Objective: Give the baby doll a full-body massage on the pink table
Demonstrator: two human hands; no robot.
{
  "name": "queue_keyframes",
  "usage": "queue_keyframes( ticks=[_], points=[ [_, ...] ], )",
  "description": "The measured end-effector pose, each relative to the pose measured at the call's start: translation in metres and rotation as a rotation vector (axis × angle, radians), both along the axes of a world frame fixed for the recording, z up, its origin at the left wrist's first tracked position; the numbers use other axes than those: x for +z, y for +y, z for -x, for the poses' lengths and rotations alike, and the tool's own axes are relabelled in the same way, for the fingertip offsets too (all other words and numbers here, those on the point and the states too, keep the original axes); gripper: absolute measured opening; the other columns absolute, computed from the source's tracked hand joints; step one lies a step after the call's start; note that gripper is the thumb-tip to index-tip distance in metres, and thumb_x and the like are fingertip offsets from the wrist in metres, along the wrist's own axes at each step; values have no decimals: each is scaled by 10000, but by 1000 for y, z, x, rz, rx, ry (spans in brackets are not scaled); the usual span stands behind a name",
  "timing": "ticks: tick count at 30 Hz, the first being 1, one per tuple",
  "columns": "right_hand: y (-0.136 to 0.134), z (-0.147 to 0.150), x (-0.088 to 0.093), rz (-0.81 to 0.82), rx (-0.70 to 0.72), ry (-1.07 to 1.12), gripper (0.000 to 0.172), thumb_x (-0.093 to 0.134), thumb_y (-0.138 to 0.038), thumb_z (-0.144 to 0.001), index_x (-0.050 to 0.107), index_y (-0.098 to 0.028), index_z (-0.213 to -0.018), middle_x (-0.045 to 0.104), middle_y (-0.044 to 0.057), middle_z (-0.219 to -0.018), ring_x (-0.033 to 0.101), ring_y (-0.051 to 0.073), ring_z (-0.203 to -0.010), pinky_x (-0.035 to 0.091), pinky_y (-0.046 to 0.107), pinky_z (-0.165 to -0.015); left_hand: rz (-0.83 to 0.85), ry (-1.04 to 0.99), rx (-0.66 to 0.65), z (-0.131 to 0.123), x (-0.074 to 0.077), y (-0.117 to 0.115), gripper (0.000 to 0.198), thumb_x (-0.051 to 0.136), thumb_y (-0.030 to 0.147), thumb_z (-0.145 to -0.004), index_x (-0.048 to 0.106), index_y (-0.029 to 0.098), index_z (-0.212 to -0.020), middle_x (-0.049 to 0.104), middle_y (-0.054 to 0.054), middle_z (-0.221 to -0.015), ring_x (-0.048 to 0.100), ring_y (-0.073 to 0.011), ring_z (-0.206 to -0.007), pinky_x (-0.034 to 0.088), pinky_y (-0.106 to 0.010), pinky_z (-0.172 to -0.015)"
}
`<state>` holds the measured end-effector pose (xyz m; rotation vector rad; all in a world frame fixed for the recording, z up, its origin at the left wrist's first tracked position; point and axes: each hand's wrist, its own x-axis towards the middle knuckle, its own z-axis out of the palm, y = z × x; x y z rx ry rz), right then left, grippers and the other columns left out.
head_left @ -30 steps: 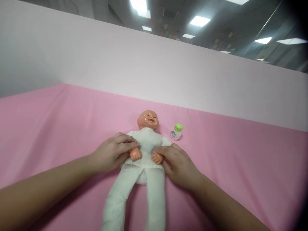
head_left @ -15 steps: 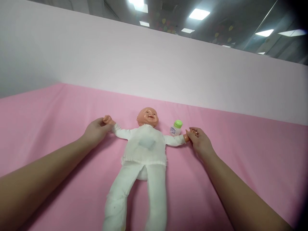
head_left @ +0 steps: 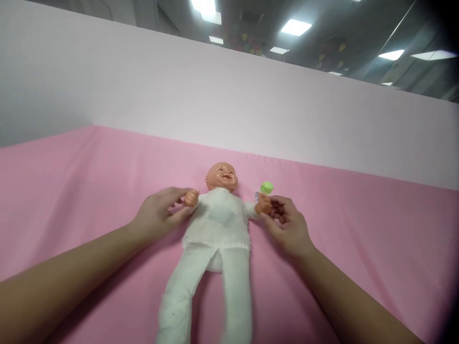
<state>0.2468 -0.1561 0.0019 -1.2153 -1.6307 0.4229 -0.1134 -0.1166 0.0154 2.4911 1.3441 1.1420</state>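
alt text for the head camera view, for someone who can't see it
A baby doll in white clothes lies face up on a pink sheet, while the left hand and right hand each grip one of its small hands beside its shoulders. A green-capped bottle stands just behind the right hand.

Two bare forearms and two bare hands, nothing worn.

The left hand (head_left: 158, 217) comes on a long forearm from the lower left of the frame, the right hand (head_left: 289, 229) on a forearm from the lower right. Both arms are uncovered as far as the frame edges: no sleeve, cuff or glove shows. No watch, strap, bracelet or ring is visible on either wrist or on the fingers. Fingernails look short and unpainted, though they are small and slightly blurred.
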Motion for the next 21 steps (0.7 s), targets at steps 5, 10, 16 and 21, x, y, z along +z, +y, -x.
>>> queue_keyframes(
  ticks=[5, 10, 16, 21],
  points=[
    [-16, 24, 9, -127, 303, -433, 472, 641, -122, -861, 658, -311, -1294, 744, 20, -1210, 685, 208, -985, 562, 397, -921, -175, 221, -290, -8, -6, -2, 385, 609, 296, -986, 670, 283, -1366, 718, -85, -1281, 666, -241, -1063, 541, -380, -941],
    [-13, 28, 7, -169, 391, -440, 521, 601, -73, -860, 646, -315, -1320, 724, 16, -1285, 680, 210, -1076, 545, 415, -978, -150, 271, -310, -7, -5, -2, 407, 548, 230, -1007, 655, 305, -1392, 711, -77, -1310, 657, -228, -1076, 549, -383, -957],
    [-3, 19, -3, 50, 65, -114, 425, 705, -339, -916, 645, -289, -1334, 748, 53, -1152, 696, 208, -912, 594, 384, -835, 5, 116, -157, -4, -6, -1, 361, 589, 371, -985, 665, 262, -1321, 715, -78, -1254, 657, -250, -1097, 534, -383, -958],
    [27, -20, -13, 143, -113, 334, 610, 663, -534, -936, 506, -253, -1454, 727, 62, -1081, 666, 172, -777, 586, 324, -710, 338, -217, 228, 14, -7, 18, 483, 652, 507, -888, 630, 261, -1302, 717, -12, -898, 644, -198, -716, 502, -302, -635]
  ],
)
